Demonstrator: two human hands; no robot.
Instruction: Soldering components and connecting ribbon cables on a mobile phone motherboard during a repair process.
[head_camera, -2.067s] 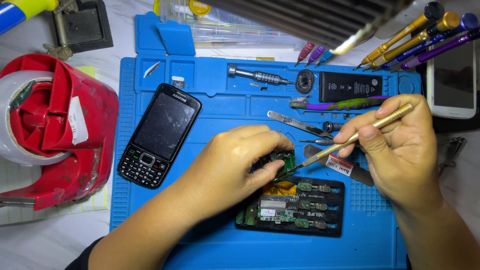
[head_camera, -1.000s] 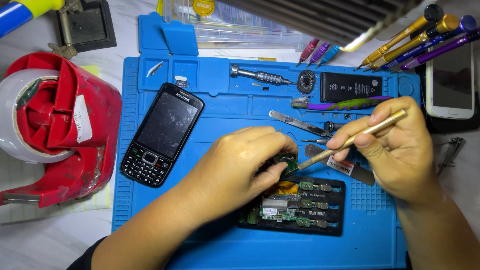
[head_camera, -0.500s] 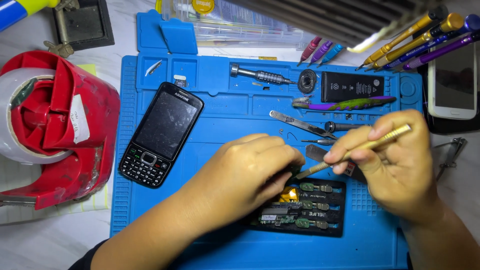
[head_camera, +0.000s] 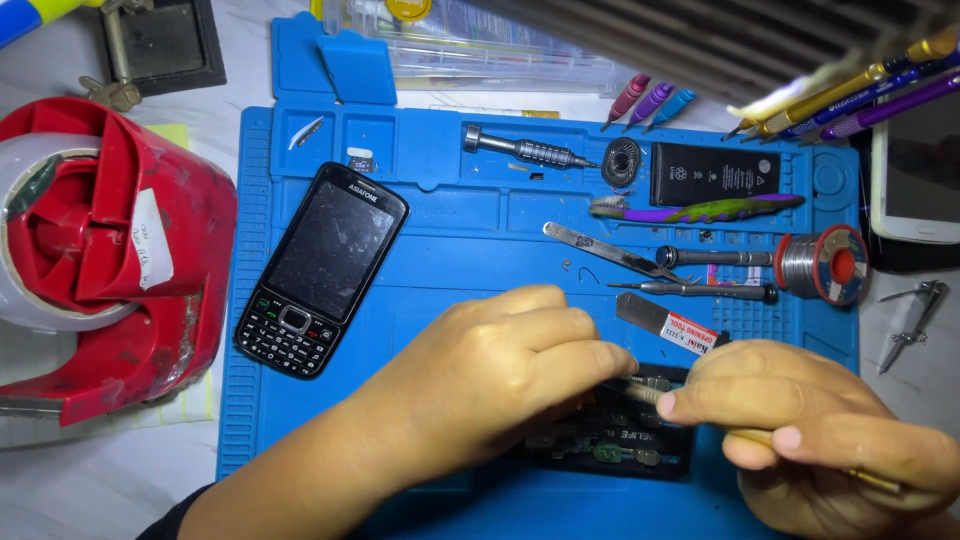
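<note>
Your right hand (head_camera: 820, 430) has dropped lower and laid its brass-coloured tool (head_camera: 700, 412) nearly flat, grip pinched shut around the shaft, tip meeting the open phone body (head_camera: 610, 445) on the blue mat (head_camera: 450, 230), which your left hand (head_camera: 490, 375) covers, fingers curled, hold unclear.

Left of centre lies my black keypad phone (head_camera: 320, 268), its dark screen unlit. A white paper label (head_camera: 152, 238) sticks to the red holder (head_camera: 130, 260) at far left. A white phone's dark screen (head_camera: 920, 170) sits at right edge.
</note>
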